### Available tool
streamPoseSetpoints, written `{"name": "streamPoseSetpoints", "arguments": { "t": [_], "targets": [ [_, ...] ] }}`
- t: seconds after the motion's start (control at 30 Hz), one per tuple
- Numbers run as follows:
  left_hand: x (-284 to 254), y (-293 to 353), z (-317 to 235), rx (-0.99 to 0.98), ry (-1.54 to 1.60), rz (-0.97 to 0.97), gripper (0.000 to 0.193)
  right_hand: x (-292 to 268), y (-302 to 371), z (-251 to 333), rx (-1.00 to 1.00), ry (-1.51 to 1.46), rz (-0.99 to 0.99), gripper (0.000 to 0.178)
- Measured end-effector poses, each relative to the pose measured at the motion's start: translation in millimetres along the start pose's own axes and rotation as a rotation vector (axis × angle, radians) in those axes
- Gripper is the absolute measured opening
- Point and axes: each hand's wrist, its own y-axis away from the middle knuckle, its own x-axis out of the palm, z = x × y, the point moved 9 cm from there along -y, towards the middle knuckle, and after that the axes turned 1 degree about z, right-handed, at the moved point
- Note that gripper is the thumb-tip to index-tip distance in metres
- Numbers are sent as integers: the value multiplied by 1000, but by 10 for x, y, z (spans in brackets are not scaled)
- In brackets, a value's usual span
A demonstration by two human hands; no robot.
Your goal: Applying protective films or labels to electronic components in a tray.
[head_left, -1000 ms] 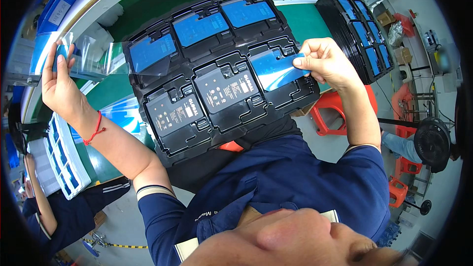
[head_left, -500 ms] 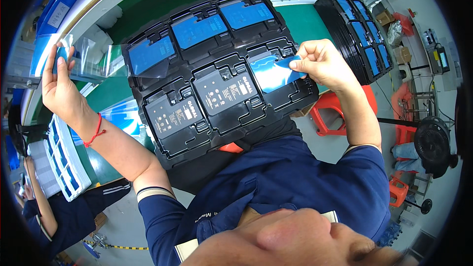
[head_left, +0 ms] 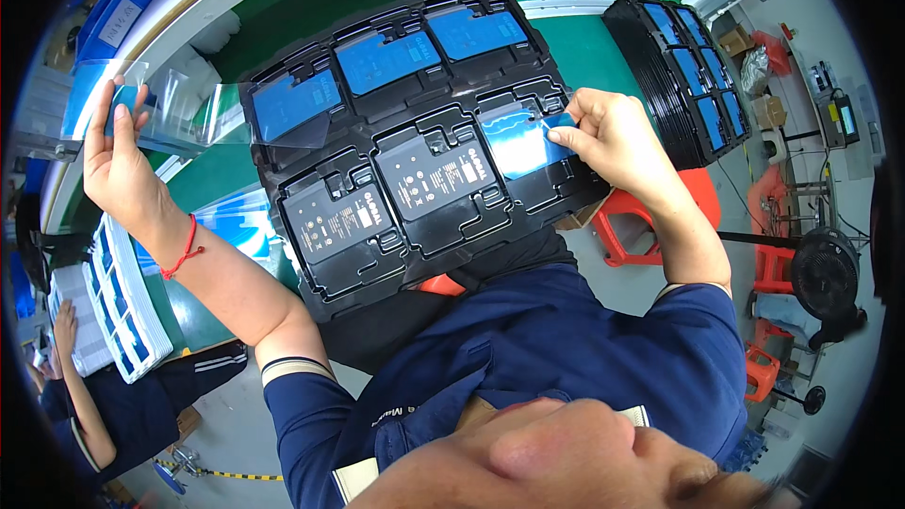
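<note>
The right hand [head_left: 608, 137] has its grip closed in a pinch, thumb against fingers, on the right edge of the blue film [head_left: 518, 146], which lies over the near right pocket of the black tray [head_left: 452, 243]. Keeping that pinch at the very edge and moving it slowly and low should spare the film a crease and leave the tray unshifted. Glare hides whether the film's middle touches what is under it, so a glance from the side would help. The left hand [head_left: 118, 151] has a lighter grip, thumb and fingers closed on a clear film [head_left: 184, 113] with the remaining fingers loosely spread. Its far end hangs over the tray's left side; holding it higher would keep it off the dark flat packs [head_left: 436, 184].
</note>
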Motion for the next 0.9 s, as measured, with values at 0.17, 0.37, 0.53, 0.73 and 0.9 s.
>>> {"name": "streamPoseSetpoints", "arguments": {
  "t": [0.17, 0.37, 0.53, 0.73, 0.9],
  "targets": [
    [-34, -7, -10, 5, 4, -9, 26, -4, 49, 100, -80, 70, -25, 19],
    [-45, 0, -14, -6, -9, -26, 26, 11, 56, 213, -309, -495, 161, 12],
    [-36, -2, 0, -25, -19, -30, 26, 0, -7, 104, -211, -1059, 245, 9],
    [4, 7, 5, -21, -9, -11, 26, 44, -92, -265, 64, -845, 140, 17],
    [24, 11, 15, -25, -17, -3, 26, 199, -95, -372, 185, -828, 231, 20]
  ]
}}
